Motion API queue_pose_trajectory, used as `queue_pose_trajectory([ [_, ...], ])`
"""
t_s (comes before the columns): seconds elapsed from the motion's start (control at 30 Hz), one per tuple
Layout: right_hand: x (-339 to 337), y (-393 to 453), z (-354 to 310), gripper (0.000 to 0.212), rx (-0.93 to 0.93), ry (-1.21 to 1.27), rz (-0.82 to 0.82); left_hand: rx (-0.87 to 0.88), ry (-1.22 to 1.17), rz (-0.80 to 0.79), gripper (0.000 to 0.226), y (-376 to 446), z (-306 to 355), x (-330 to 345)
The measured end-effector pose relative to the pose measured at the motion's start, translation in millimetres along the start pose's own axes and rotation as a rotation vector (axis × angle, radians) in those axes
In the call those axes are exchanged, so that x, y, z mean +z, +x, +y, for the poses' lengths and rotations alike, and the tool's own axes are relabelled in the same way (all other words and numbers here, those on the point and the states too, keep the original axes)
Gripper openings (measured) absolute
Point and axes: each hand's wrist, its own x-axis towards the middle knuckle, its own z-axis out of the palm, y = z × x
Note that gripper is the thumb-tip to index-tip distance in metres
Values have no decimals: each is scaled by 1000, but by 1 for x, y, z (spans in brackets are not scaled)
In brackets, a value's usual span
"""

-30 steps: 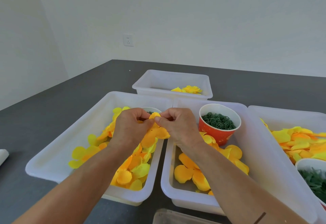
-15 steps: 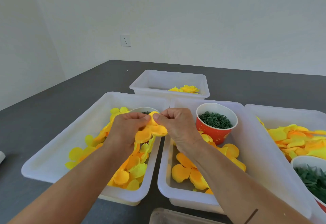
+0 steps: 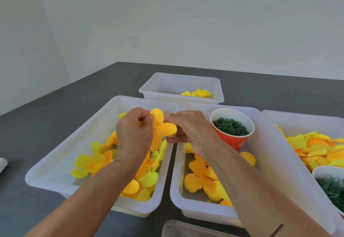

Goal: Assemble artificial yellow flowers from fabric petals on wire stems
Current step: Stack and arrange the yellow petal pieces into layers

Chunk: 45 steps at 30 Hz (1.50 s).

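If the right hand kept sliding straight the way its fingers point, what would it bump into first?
The right hand points leftward, so it would most likely press into the orange-yellow fabric petal piece it already pinches, then the left hand just beyond. Depth is hard to judge from this one view.

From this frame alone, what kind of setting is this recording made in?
Probably a plain workroom set up for piecework, not a home craft corner. A dark table against bare walls carries white plastic bins of loose yellow petals, a red paper cup of green rings, and a far bin with a finished flower.
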Motion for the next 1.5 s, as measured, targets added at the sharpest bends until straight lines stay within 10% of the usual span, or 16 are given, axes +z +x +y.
queue_pose_trajectory([
  [0.17, -4, -5, 0, 10, -2, -106, -22, 46, 51, 161, 11, 3, -3, -2],
  [0.5, -7, 0, 7, 15, -200, -250, 36, -311, -437, -317, 13, 3, 4, -10],
  [0.8, -6, 0, 6, 11, -146, 108, -119, -539, -785, -449, 21, 12, 4, -18],
  [0.97, 5, 2, 11, 17, -87, 258, 95, -387, -627, -265, 15, 2, 8, -12],
  [1.3, -1, 1, 12, 23, -540, -667, 231, -3, -60, -162, 7, -4, 7, -2],
  [1.5, -1, 1, 13, 19, -512, -512, 64, -513, -453, -295, 6, 1, 6, -11],
])
